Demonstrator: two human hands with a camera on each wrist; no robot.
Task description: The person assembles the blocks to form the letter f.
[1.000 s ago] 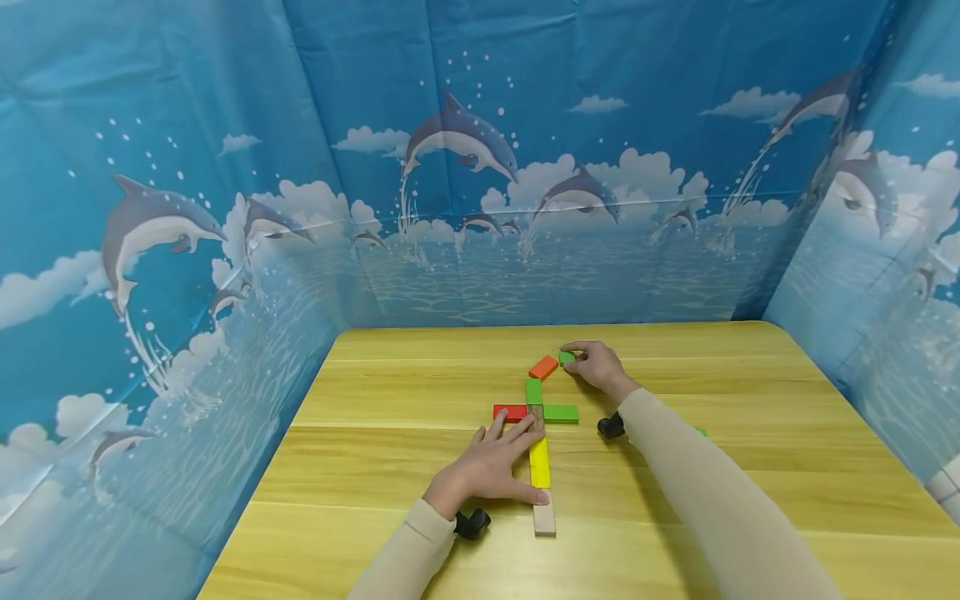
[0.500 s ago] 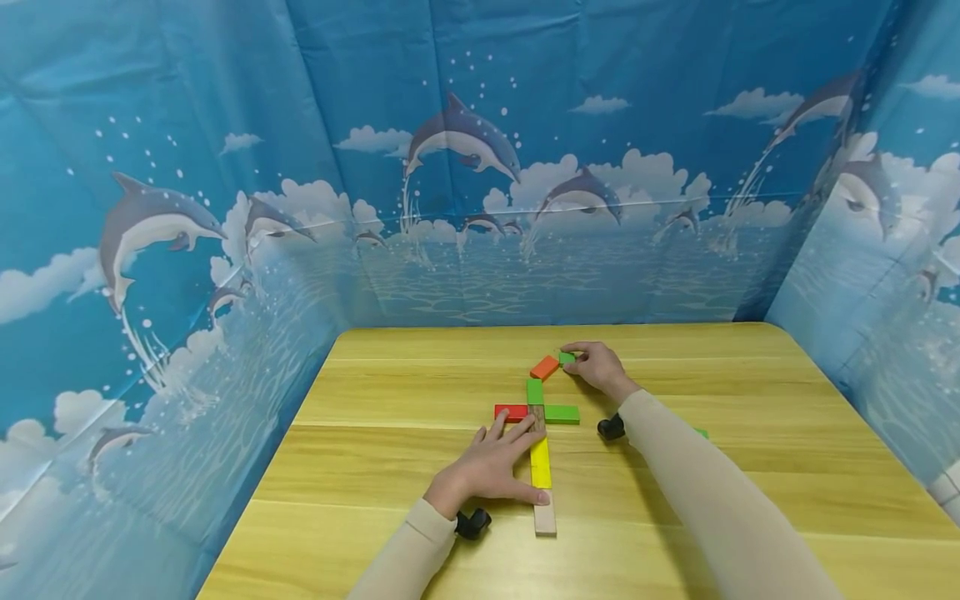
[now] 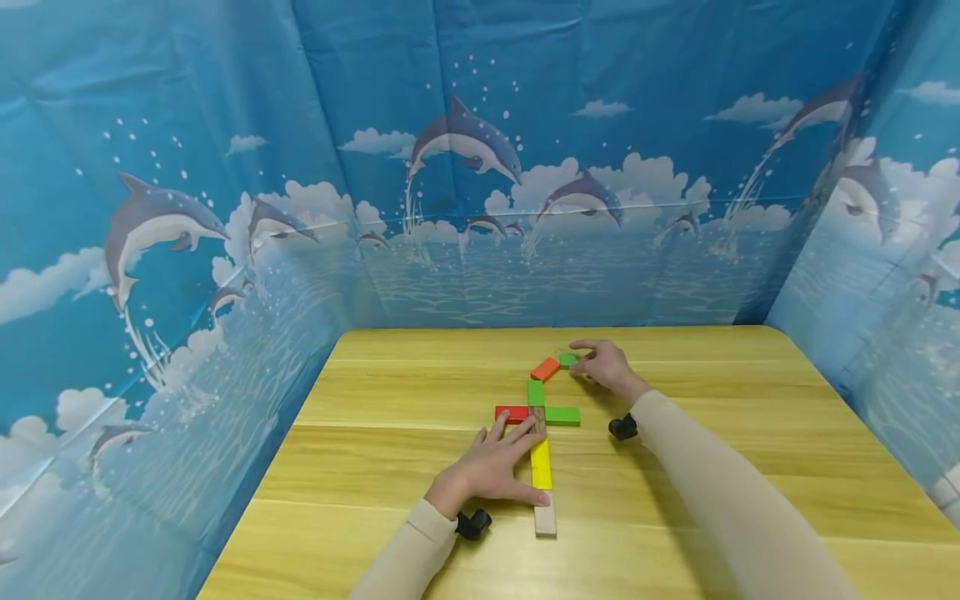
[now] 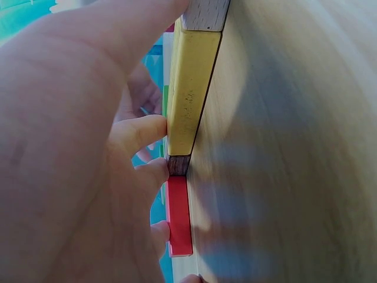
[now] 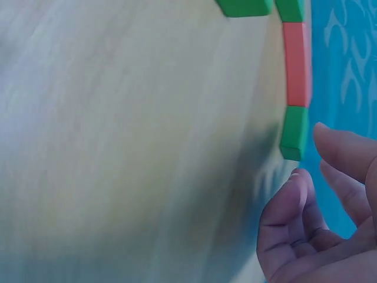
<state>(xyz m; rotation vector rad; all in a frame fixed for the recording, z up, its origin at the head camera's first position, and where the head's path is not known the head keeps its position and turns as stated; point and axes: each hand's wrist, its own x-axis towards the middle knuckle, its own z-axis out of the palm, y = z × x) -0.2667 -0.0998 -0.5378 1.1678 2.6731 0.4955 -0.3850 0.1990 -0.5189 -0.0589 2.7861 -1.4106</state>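
Flat wooden blocks form a cross on the table. A pale block [image 3: 545,521] and a yellow length [image 3: 541,465] lead up to a dark brown block [image 3: 537,412], flanked by a red block [image 3: 512,414] and a green block [image 3: 562,416]. Above it a green block [image 3: 536,392], a tilted orange block [image 3: 545,369] and a small green block [image 3: 567,361] continue the line. My left hand [image 3: 487,471] rests spread over the blocks, its thumb on the pale one. My right hand [image 3: 606,365] is beside the small green block, fingers parted; the right wrist view shows a gap.
The wood-grain table [image 3: 375,433] stretches around the blocks on every side. A blue curtain [image 3: 480,275] printed with dolphins hangs behind its far edge and along both sides. Each wrist wears a black camera [image 3: 473,524].
My right hand has let go of the small green block and shifted slightly right, away from it. My left hand stays in the same place on the blocks.
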